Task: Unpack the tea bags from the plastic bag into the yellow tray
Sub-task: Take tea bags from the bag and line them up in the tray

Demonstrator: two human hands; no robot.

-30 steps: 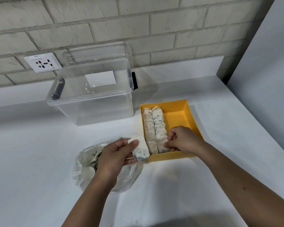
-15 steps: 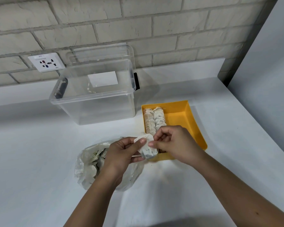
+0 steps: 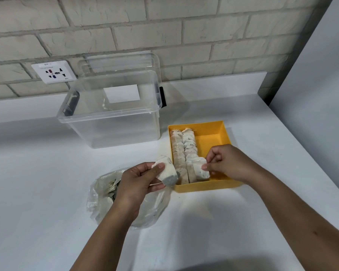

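Right hand point(image 3: 228, 163) pinches tea bag point(image 3: 200, 172) inside yellow tray point(image 3: 205, 187).

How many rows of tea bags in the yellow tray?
2. First row along the left wall of the yellow tray, second row beside it. The right hand pinches a tea bag at the second row's near end; the left hand holds more.

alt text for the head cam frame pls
Right hand pinches a tea bag at the near end of a yellow tray holding two rows of bags; left hand holds more tea bags over a plastic bag on a white counter.
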